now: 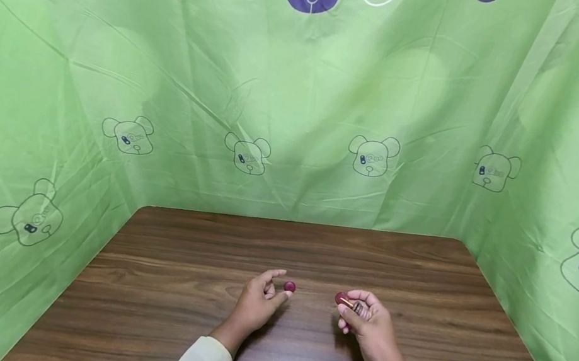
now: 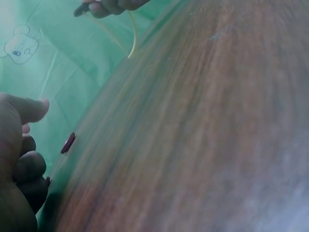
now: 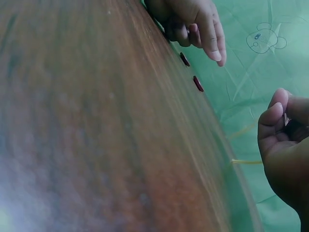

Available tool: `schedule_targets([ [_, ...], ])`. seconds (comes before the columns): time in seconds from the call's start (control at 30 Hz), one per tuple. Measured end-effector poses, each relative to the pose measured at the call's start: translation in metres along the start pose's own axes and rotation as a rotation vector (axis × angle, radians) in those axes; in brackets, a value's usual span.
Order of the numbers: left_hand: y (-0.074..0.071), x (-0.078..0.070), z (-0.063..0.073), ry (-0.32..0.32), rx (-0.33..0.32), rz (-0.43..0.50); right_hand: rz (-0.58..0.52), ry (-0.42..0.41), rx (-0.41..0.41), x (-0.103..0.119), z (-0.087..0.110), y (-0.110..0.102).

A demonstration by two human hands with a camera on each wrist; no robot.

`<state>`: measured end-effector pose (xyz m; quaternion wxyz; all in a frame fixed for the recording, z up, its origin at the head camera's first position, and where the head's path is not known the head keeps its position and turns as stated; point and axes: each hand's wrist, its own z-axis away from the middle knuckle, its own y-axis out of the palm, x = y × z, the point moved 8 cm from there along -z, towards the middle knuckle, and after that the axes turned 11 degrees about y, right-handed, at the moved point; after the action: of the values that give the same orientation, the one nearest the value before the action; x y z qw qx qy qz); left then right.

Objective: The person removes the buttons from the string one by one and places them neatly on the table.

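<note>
now right hand (image 1: 371, 325) grips yellow item (image 3: 246, 162), left hand (image 1: 254, 303) beside red disc (image 1: 290, 286)

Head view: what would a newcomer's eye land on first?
Probably the bright green cloth behind and beside the brown table, printed with bears. Next, two dark red discs: one by the left hand, another by the right hand, whose fingers hold a thin gold-coloured tool.
</note>
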<state>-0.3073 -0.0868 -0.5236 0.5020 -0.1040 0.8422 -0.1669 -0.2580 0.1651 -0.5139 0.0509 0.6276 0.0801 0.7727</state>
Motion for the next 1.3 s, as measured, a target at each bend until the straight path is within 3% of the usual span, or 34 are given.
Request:
schedule_targets([
  [0.33, 0.013, -0.018, 0.002, 0.05, 0.059, 0.091, -0.006, -0.016, 0.024, -0.001, -0.001, 0.001],
  [0.63, 0.029, -0.041, 0.006, 0.055, 0.114, 0.172, 0.03, -0.024, 0.044, 0.0, 0.001, 0.003],
  [0.97, 0.04, -0.057, 0.009, 0.05, 0.137, 0.268, 0.035, -0.051, 0.104, 0.003, 0.003, 0.008],
  [1.3, 0.048, -0.06, 0.013, 0.069, 0.179, 0.247, 0.087, -0.062, 0.169, 0.003, 0.009, 0.016],
])
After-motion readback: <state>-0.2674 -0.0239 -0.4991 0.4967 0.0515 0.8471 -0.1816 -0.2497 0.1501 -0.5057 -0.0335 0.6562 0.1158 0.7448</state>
